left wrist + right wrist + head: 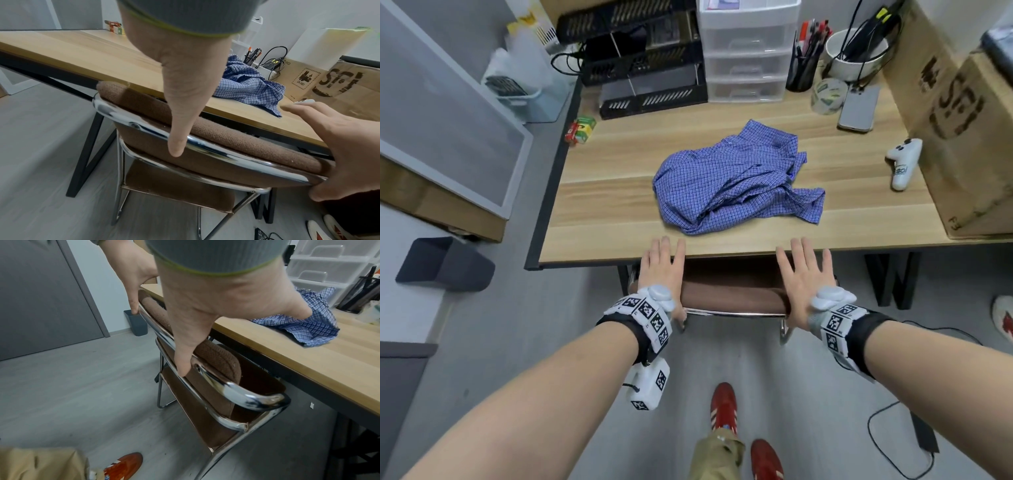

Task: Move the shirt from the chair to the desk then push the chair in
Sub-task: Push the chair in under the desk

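Wooden counter (619, 192) at frame centre holds the soft, crumpled shirt (732, 178); chair (732, 298) sits tucked under its near edge. Left hand (661, 270) and right hand (804, 277) lie flat with fingers straight on the chair's rigid chrome-and-fabric top rail, which looks light and the best push point.

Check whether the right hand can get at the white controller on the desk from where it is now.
Probably yes. The right hand rests open on the chair back, holding nothing, and the bare desk between it and the white controller looks unobstructed; the shirt lies off to the left.
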The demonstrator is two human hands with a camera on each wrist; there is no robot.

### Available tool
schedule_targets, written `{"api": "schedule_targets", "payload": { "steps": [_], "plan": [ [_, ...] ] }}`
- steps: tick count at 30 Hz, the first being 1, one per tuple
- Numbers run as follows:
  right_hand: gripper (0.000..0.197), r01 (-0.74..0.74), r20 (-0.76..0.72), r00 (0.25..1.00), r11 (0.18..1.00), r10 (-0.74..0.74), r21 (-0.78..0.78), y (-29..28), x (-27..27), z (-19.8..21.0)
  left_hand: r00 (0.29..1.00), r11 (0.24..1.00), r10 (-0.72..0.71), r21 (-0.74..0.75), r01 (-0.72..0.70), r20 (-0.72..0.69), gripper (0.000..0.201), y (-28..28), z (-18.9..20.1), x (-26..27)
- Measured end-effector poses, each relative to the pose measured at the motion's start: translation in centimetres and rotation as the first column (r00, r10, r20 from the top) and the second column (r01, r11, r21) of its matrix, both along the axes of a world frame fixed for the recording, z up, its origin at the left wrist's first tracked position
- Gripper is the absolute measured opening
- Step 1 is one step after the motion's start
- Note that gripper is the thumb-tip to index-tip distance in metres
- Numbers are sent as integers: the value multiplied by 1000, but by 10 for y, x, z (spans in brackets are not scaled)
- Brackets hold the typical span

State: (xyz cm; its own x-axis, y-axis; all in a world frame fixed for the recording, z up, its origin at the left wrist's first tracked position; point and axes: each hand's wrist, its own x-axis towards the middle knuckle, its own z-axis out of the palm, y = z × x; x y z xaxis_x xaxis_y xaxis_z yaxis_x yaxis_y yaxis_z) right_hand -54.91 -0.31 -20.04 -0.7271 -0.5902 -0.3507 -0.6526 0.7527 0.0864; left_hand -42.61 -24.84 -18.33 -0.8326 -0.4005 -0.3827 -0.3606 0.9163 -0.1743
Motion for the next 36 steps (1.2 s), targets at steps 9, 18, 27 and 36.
{"api": "schedule_targets", "payload": {
  "steps": [9,18,27,36],
  "plan": [
    [150,17,-107,994,958,14,285,-11,-32,-23,987,988,-140,70,135,73,170,-9,-7,-36],
    [144,13,-16,1000,965,-9,261,-9,-43,-6,973,974,-212,104,203,90,166,-8,-16,-48],
    [96,48,10,999,979,-51,198,-14,-32,10,947,940,-321,123,317,15,122,-8,-13,-44],
    [40,105,15,994,981,-109,164,-24,-17,23,958,932,-271,274,236,97,86,-12,0,-46]
  ]
}}
